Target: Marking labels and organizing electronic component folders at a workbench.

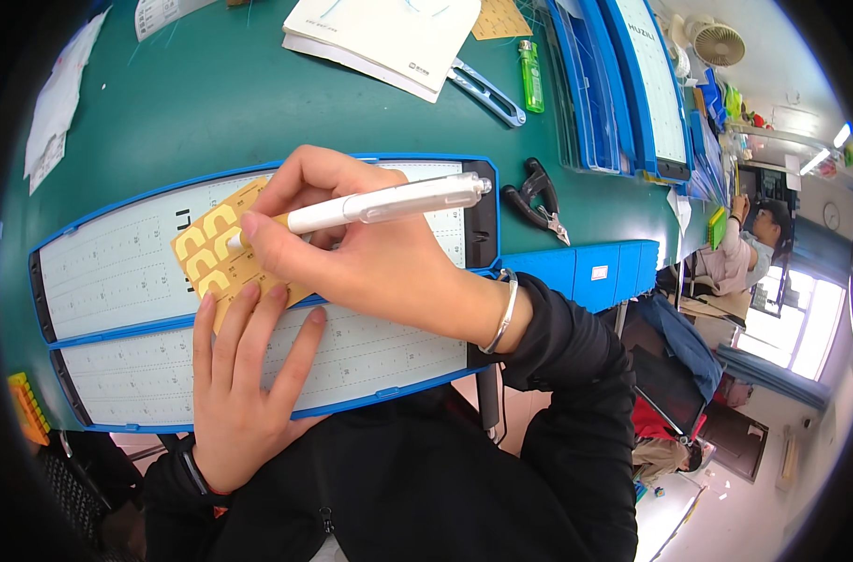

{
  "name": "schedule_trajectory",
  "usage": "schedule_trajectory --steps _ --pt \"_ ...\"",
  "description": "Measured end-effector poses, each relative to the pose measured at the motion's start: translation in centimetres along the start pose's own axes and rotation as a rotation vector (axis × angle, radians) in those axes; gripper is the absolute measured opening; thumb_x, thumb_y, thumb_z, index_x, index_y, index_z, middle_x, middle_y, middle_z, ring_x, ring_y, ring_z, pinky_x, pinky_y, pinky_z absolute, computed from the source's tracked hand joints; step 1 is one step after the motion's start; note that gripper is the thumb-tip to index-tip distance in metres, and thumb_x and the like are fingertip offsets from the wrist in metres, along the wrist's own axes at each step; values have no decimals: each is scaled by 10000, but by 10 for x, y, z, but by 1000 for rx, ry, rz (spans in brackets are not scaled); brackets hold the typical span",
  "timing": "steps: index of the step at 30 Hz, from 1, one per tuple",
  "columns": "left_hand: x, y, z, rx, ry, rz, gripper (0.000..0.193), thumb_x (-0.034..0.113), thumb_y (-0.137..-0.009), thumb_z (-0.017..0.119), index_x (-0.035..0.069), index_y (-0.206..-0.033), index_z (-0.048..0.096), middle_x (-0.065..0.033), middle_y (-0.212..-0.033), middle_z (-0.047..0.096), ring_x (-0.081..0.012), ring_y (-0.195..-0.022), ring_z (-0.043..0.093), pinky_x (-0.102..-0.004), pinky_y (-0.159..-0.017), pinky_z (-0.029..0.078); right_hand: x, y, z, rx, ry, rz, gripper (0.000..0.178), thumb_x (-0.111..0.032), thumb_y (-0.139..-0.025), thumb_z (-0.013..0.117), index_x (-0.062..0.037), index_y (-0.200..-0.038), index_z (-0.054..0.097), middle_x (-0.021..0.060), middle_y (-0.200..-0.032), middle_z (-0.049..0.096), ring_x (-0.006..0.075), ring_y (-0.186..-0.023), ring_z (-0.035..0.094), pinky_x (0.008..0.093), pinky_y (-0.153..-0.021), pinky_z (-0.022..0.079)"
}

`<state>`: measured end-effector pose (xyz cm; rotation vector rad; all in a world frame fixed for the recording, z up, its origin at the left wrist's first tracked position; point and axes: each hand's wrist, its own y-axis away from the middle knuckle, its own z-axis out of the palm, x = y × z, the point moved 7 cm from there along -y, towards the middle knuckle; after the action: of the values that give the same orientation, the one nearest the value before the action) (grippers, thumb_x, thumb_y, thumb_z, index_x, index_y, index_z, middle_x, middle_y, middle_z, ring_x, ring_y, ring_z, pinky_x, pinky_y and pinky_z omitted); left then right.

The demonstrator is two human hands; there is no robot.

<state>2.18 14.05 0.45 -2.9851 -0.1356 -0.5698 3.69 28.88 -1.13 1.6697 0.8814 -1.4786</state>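
My right hand (375, 258) pinches a white pen (389, 204) with a clear end, its tip down on a yellow-brown card (242, 199). Pale curved shapes are printed or stuck on the card in rows. My left hand (244, 403) lies with fingers spread, the fingertips touching the card's near edge and the palm over the case. Beneath both hands is an opened flat case (108, 272) with blue rims and white ruled panels. My right hand covers the card's right part.
Beyond the case lie black-handled nippers (537, 199), a green lighter (531, 80), a blue cutter (490, 94) and a white notebook (380, 42). Blue-rimmed cases (590, 89) stand at the far right. A blue block strip (623, 272) sits right of the case. Another person (726, 253) sits farther right.
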Motion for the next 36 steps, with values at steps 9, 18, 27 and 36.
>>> schedule_trajectory --steps 9,18,27,36 --pt "1 1 0 4 -10 -13 823 319 -532 870 114 -1260 545 -156 -1346 437 -356 -1287 400 -556 -1065 315 0 -2 1 -41 38 -25 239 -240 -873 672 -20 -962 647 42 -796 669 57 -686 584 205 -582 459" --pt "0 1 1 4 -10 -7 823 327 -544 868 115 -1269 541 -154 -1352 427 -355 -1289 398 -555 -1063 314 -2 -1 2 -19 76 -81 192 -160 -834 694 -32 -970 650 46 -920 688 58 -753 628 190 -573 498" --pt "0 1 0 -6 -32 -2 729 394 -614 794 118 -1247 563 -160 -1343 428 -348 -1275 407 -559 -1057 319 2 0 5 -52 5 -23 209 -167 -819 716 -14 -943 647 56 -938 688 52 -737 621 189 -577 507" --pt "1 0 0 -11 -4 -12 834 316 -529 869 119 -1270 541 -156 -1348 421 -358 -1288 400 -559 -1062 312 4 0 3 -38 19 -8 232 -194 -822 722 -8 -928 635 63 -934 683 52 -711 616 190 -575 507"
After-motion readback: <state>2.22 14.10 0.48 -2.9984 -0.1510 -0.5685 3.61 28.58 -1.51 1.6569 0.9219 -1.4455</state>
